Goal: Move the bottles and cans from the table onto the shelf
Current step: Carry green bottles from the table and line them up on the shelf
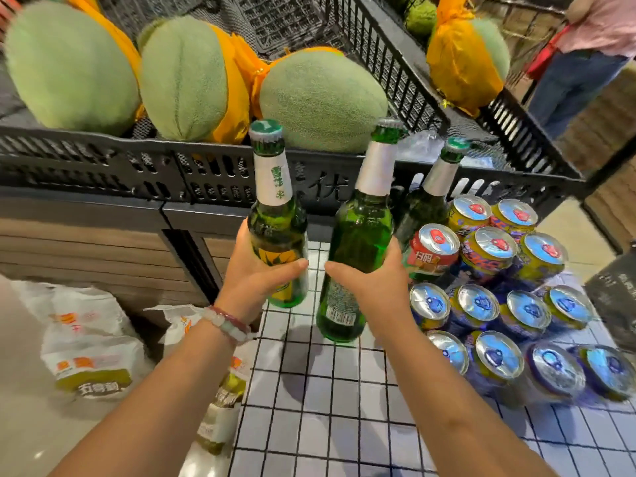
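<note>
My left hand (256, 277) grips a green glass beer bottle (275, 215) by its body, lifted above the white tiled table (327, 407). A second green bottle (358, 242) is held the same way by my right hand (375, 287), its base just over the tiles. Both bottles are upright with a slight tilt. Behind the right one stands a third green bottle (426, 197) on the table. Several cans (492, 304) with silver tops are packed together on the table's right side, one of them red (432, 253).
A black slotted crate (137, 166) holding large green melons (320, 98) runs along the table's far edge. White printed bags (89, 342) lie on the floor at left. A person (592, 56) stands at the top right. A dark object (616, 297) sits at the right edge.
</note>
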